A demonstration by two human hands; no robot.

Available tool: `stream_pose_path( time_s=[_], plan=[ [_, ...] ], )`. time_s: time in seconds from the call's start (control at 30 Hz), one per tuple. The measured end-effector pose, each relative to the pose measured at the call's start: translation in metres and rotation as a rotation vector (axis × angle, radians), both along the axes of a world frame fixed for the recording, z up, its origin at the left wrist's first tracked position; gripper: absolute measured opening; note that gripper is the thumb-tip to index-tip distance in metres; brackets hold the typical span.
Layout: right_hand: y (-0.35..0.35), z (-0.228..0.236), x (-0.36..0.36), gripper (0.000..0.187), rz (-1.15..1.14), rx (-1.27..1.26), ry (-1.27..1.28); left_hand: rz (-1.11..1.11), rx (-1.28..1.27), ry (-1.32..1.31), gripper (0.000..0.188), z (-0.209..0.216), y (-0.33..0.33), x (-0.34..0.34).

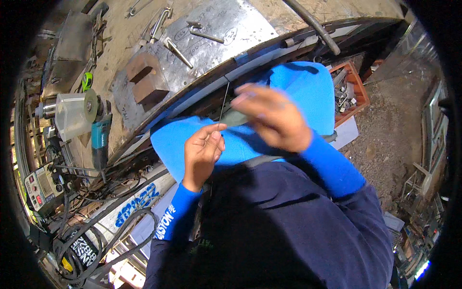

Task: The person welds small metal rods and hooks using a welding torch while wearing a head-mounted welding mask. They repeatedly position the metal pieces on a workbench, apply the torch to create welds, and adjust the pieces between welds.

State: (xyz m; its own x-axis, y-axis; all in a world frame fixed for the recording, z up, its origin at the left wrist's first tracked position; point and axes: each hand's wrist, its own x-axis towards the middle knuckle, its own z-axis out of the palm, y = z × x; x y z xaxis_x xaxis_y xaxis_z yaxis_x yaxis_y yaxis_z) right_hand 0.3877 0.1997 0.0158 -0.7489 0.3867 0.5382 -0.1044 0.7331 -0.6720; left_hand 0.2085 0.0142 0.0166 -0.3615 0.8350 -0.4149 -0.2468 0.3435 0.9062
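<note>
Grey metal, the thin straight rod (224,100) is pinched between thumb and fingers of the bare left hand (204,154) near the broad brown workbench's (118,36) front edge, best held lightly and steadily, though I can't tell whether the blurred bare right hand (273,117) grips anything.

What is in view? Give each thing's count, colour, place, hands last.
Thin rod: one, dark, between left fingertips
Workbench: one, tan, top left
Metal plate: one, silver, on workbench
Bent rods: several, silver, on plate, workbench
Notched block: seemingly one, brown, on plate
Tape measure: one, green, left
Angle grinder: one, teal, left
Tub: one, translucent, beside grinder
Machine: one, pale, far left
Crate: one, orange, right
Cables: several, black, lower left
Fabric: count unclear, blue, beneath hands
Left hand: one, bare, centre
Right hand: one, bare, right of rod
</note>
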Motion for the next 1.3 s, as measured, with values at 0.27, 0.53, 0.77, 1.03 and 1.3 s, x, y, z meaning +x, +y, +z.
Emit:
stream_pose_path(
  time_s=[0.27,0.53,0.77,1.03,1.3],
  plan=[
    [0.06,-0.16,0.292,0.086,-0.945,-0.562,-1.306,0.126,0.137,-0.033,0.024,-0.049,0.02,0.006],
    [0.026,-0.243,0.303,0.041,-0.866,-1.856,-0.093,0.149,0.195,0.047,0.025,-0.014,0.041,0.005],
    [0.05,-0.093,0.245,0.026,-0.844,-1.752,0.555,0.206,0.257,0.129,0.021,-0.017,0.055,-0.002],
    [0.039,0.065,0.126,0.051,-0.833,-0.581,0.162,0.254,0.17,0.126,0.016,-0.022,0.088,-0.008],
    [0.041,0.04,-0.004,0.065,-0.417,0.167,-0.132,0.246,0.106,0.18,0.014,-0.008,0.077,-0.017]
  ],
)
